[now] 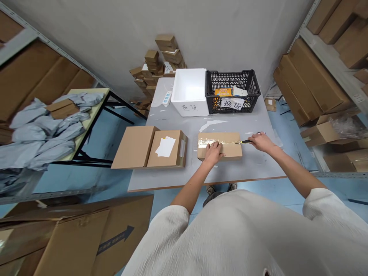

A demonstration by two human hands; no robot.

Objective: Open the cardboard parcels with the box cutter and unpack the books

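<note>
A closed cardboard box (pixel 232 150) with shiny clear tape along its top lies near the front of the grey table. My left hand (pixel 213 152) rests on the box's top with its fingers apart, across the taped seam. At the box's right end, my right hand (pixel 261 142) is wrapped round a yellow and black utility knife (pixel 245 141). The knife's tip is at the right end of the taped seam. How deep the blade sits cannot be made out.
Left on the table (pixel 161 182) are an open-flapped cardboard box (pixel 153 153) and white papers (pixel 166 147). A white foam bin (pixel 190 105) and a black crate (pixel 233 105) stand at the back. Shelves flank the table; grey parcels (pixel 46 130) lie on a side table.
</note>
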